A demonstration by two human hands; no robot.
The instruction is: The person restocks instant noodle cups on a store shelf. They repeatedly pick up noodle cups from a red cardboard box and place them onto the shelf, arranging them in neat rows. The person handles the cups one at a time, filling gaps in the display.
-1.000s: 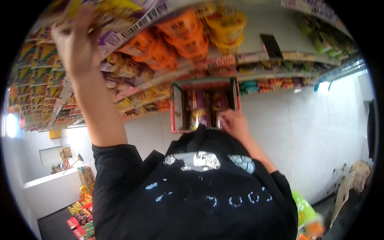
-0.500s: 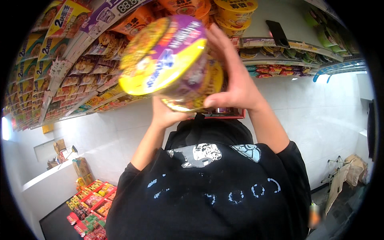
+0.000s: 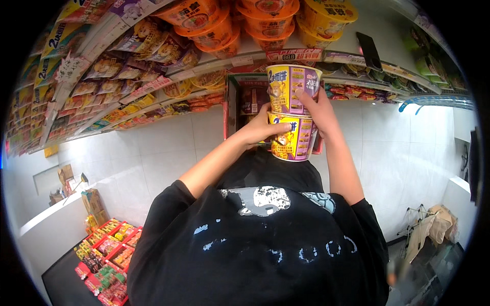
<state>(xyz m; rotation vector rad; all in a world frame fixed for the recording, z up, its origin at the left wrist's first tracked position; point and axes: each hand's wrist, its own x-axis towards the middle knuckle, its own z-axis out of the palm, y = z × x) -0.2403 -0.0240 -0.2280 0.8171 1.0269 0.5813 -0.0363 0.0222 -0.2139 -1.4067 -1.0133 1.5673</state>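
Observation:
Two yellow-and-purple instant noodle tubs are held end to end, one above the other in the picture, their printed sides facing up. My right hand is closed on the right side of the upper noodle tub, its thumb across the front. From the left, my left hand grips where the two meet, with its thumb over the lower noodle tub. Fingers behind the tubs are hidden. Under them stands an open red-edged carton with dark tubs or packs inside, partly covered by my hands.
Shelves ahead hold stacked orange noodle tubs and yellow tubs. A black phone lies on the shelf at right. Bagged noodles fill the left shelves. Red trays of snacks stand at lower left, and a folding frame at lower right.
The tubs have come down and right, away from the head, and turned from showing a lid to showing their sides. Both hands moved with them; the carton is now more visible.

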